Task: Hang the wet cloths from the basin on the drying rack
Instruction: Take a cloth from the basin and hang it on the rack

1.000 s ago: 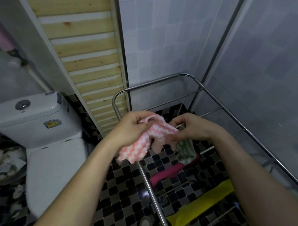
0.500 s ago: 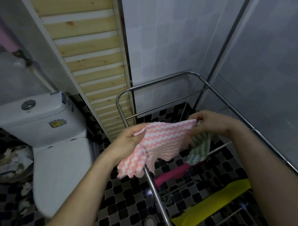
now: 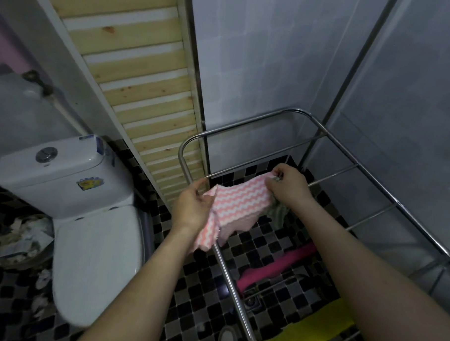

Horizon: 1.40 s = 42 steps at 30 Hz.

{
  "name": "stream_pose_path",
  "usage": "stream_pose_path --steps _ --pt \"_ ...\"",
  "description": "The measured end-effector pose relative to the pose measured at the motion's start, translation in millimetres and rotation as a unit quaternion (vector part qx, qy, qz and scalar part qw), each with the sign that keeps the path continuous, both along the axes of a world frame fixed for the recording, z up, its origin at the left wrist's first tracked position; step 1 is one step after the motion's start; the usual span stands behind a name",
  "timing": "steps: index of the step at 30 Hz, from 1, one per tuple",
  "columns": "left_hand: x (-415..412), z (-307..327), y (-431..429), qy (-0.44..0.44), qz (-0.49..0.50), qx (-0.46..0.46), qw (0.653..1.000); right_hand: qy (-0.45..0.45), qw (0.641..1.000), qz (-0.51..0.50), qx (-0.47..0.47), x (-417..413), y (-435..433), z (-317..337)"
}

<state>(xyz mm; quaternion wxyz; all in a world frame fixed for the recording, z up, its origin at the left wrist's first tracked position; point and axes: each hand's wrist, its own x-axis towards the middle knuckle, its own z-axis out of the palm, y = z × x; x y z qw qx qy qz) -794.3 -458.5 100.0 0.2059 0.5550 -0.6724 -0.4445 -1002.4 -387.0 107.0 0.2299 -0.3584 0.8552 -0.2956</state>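
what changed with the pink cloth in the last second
The left hand and right hand moved apart, stretching the bunched pink cloth out flat above the drying rack. Both kept their grip on it; the green cloth still hangs under the right hand. The magenta cloth and yellow cloth stayed lower down.

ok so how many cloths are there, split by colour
pink and white zigzag cloth: 1
green cloth: 1
magenta cloth: 1
yellow cloth: 1
total: 4
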Motion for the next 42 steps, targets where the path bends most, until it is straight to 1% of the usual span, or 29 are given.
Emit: stream_pose_path --steps 2,4,5,8,9,12,14,17,18,20,22,23,28,33,36,38,40,41,42 --pt "2 7 4 -0.023 0.005 -0.048 0.999 0.009 1.000 -0.004 0.002 2 -1 -4" --pt "5 13 9 -0.068 -0.019 -0.105 0.992 0.009 1.000 -0.010 0.010 3 -1 -7" --pt "7 15 11 -0.095 -0.048 -0.115 0.988 0.008 1.000 -0.009 0.011 5 -1 -8" --pt "11 11 23 -0.178 -0.174 -0.094 0.964 0.000 1.000 0.008 -0.002 7 -3 -11" --pt "12 9 26 -0.197 -0.195 -0.097 0.956 -0.012 1.000 0.010 -0.014 8 -4 -11" --pt "13 11 29 -0.213 -0.183 -0.122 0.952 -0.061 0.997 0.001 -0.056 11 -6 -6" --pt "11 15 29 -0.231 -0.179 -0.144 0.945 -0.046 0.997 -0.011 -0.054 9 -3 -2" --pt "10 18 29 -0.240 -0.176 -0.155 0.942 0.011 1.000 -0.022 -0.013 -2 8 6" --pt "11 19 29 -0.242 -0.172 -0.157 0.942 0.014 1.000 -0.012 0.011 -6 13 8" --pt "12 19 29 -0.243 -0.172 -0.165 0.940 -0.011 0.997 0.033 0.065 -11 22 12" --pt "12 20 31 -0.232 -0.173 -0.170 0.942 -0.027 0.992 0.075 0.097 -9 28 13" --pt "13 21 32 -0.225 -0.173 -0.169 0.944 -0.025 0.992 0.079 0.095 -8 29 12" --pt "15 20 31 -0.216 -0.176 -0.151 0.948 -0.015 0.997 0.040 0.063 -3 26 -2" --pt "16 17 31 -0.193 -0.173 -0.131 0.957 0.014 0.997 0.028 0.071 -1 24 -7" --pt "19 13 29 -0.158 -0.175 -0.106 0.966 0.022 0.996 0.035 0.075 1 24 -6" --pt "24 15 26 -0.093 -0.149 -0.061 0.983 0.022 0.997 0.032 0.063 0 27 0" --pt "34 26 21 0.013 -0.085 0.004 0.996 0.013 0.999 0.021 0.034 0 29 15" --pt "39 34 18 0.073 -0.045 0.047 0.995 0.002 1.000 0.015 0.016 0 31 25" --pt "47 43 16 0.138 -0.003 0.092 0.986 -0.011 1.000 0.016 -0.005 4 32 38"
